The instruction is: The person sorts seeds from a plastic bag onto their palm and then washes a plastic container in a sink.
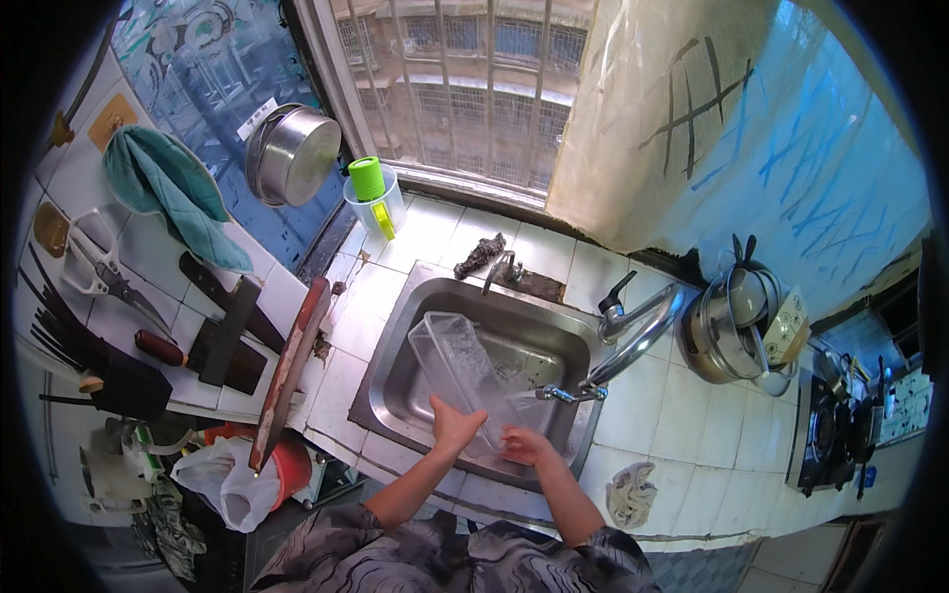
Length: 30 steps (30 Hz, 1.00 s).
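Note:
A clear plastic rectangular container [454, 363] is tilted inside the stainless steel sink [385, 356]. My left hand [456, 426] grips its near left edge, thumb spread across the rim. At the container's near end, my right hand [525, 447] touches the right side with bent fingers; how firmly it holds is unclear. Water runs from the chrome faucet [641, 341] at the sink's right, its spout end beside the container. A smaller bent tap [498, 273] stands at the sink's back edge.
A crumpled cloth [631, 495] lies on the tiled counter at right, with stacked metal pots [723, 333] behind. A cutting board [291, 374] stands upright left of the sink. A dark scrubber [480, 256] and a plastic pitcher [376, 211] sit at the back. Knives [237, 333] hang left.

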Each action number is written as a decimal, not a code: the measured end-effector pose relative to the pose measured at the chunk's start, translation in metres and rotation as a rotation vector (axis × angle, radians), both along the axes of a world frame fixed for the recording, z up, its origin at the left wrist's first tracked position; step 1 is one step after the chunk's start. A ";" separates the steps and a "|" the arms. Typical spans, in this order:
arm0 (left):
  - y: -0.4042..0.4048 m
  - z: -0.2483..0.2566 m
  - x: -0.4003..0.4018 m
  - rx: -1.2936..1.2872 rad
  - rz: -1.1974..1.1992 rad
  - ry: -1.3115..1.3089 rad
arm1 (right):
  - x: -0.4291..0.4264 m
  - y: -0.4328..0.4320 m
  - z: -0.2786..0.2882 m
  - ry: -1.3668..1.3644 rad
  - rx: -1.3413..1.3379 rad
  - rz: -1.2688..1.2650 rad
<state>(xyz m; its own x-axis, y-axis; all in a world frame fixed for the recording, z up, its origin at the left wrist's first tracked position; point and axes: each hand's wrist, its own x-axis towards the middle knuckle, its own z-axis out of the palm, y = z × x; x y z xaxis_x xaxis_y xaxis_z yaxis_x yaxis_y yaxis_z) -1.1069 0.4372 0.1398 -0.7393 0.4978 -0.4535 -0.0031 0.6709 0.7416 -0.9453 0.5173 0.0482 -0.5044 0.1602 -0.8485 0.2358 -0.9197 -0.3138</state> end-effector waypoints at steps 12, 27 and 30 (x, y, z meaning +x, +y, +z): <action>0.001 0.070 -0.050 0.075 -0.191 0.186 | -0.127 0.043 0.045 -0.197 1.507 0.542; 0.011 0.025 -0.029 0.153 -0.246 -0.016 | -0.095 0.020 -0.024 -0.596 2.119 0.767; 0.006 0.016 -0.043 0.135 -0.246 -0.098 | -0.087 -0.005 -0.007 -0.357 1.679 0.830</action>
